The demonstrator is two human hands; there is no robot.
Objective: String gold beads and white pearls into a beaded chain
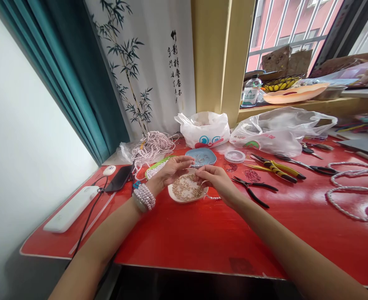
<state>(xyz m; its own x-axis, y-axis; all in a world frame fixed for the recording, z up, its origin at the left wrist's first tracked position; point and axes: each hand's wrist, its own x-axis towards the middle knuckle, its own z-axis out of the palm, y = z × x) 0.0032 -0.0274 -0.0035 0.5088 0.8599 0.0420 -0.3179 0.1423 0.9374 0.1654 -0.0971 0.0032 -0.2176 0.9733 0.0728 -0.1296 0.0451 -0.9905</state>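
My left hand [175,167], with a beaded bracelet [144,197] on its wrist, is raised over the left side of a white dish [186,197] of gold beads. Its fingertips are pinched on something too small to make out. Over the dish's right side, my right hand [214,178] has its fingers closed too, and what they hold is also too small to tell. The hands are close together but apart. A short strand of pale beads [213,197] shows below my right hand. Behind the hands sits a blue dish [204,157] with small pieces in it.
Pliers with black handles [255,191] and yellow-black pliers [278,170] lie right of the hands, near scissors [317,168]. Bead strands [353,187] are at far right, more [155,146] at back left. Plastic bags [206,130] stand behind. A phone [119,179] and white power bank [71,210] lie left.
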